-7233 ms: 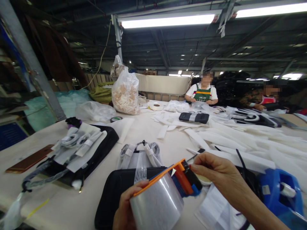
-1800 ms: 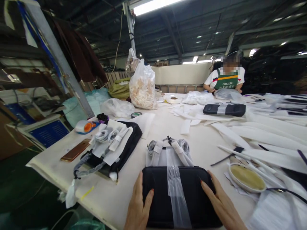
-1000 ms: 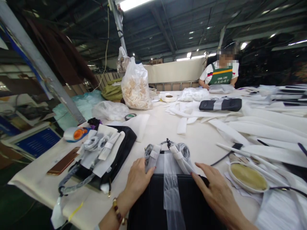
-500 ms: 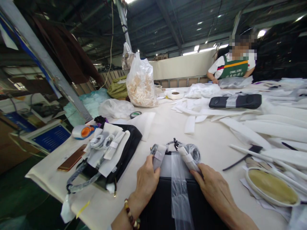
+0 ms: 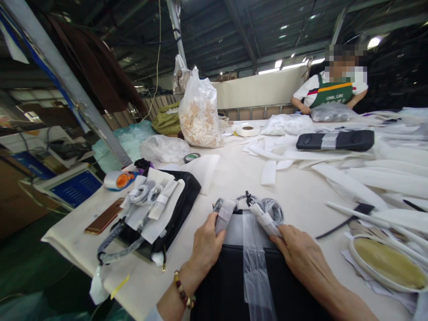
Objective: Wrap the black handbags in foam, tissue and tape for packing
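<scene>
Moved left hand (image 5: 207, 243) and right hand (image 5: 302, 252) from sides of the bag (image 5: 227, 278) to its 2 wrapped bundles (image 5: 266, 218), gripping 1 each, apparently steadying it at near side of table (image 5: 240, 171).

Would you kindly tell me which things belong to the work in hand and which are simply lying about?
Apparently in use: black item; clear strip across it; two wrapped bundles, touched by left hand and right hand.
Apparently lying about: phone; dark tape roll; yellow strip.
</scene>
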`<state>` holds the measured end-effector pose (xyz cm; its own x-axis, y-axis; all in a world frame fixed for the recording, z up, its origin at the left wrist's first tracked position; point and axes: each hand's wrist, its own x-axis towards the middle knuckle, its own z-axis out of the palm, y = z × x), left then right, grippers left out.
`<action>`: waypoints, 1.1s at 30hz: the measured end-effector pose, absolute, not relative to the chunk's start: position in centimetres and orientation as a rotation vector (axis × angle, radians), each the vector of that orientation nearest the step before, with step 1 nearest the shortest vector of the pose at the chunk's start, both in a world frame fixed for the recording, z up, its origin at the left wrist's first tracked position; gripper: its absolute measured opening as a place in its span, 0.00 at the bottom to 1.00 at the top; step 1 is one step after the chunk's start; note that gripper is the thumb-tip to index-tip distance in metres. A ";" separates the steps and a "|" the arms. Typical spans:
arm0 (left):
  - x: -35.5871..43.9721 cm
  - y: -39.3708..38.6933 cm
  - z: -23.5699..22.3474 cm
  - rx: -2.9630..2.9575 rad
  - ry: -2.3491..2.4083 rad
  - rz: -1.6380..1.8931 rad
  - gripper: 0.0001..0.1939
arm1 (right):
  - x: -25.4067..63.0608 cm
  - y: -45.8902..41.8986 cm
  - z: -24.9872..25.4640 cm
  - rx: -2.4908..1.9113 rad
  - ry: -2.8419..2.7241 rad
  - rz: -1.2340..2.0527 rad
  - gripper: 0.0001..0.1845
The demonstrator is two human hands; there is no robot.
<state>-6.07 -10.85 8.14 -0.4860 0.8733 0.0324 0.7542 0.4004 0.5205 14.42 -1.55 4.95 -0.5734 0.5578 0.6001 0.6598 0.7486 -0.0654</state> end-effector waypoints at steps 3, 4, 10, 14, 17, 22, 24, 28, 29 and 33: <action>-5.8 -10.9 7.8 1.450 2.434 0.726 0.19 | 14.3 -1.6 4.9 -0.921 -2.330 -0.276 0.24; -5.7 -11.0 7.7 1.458 2.441 0.731 0.19 | 14.4 -1.6 4.8 -0.933 -2.331 -0.282 0.23; -6.0 -11.3 7.9 1.519 2.430 0.743 0.24 | 14.4 -1.9 6.2 -0.985 -2.299 -0.165 0.19; -7.0 -11.0 8.3 1.714 2.339 0.961 0.23 | 11.7 -2.1 9.6 -0.757 -2.213 -0.024 0.12; -8.0 -10.4 8.2 1.767 2.152 1.060 0.17 | 8.1 -1.5 11.8 -0.669 -2.448 0.135 0.16; -9.4 -10.1 7.6 1.744 1.951 1.019 0.18 | 4.4 0.4 12.6 -0.806 -2.774 0.353 0.18; -9.8 -10.3 7.5 1.740 1.897 1.021 0.19 | 4.3 1.2 12.5 -0.805 -2.789 0.434 0.15; -9.6 -10.7 7.8 1.751 1.817 1.032 0.17 | 4.9 2.5 12.5 -0.774 -2.811 0.636 0.09; -9.3 -10.7 7.9 1.770 1.825 1.013 0.15 | 5.0 2.6 12.6 -0.775 -2.812 0.670 0.07; -7.7 -10.5 8.1 1.791 2.130 0.885 0.29 | 4.5 2.3 13.3 -0.784 -2.735 0.837 0.06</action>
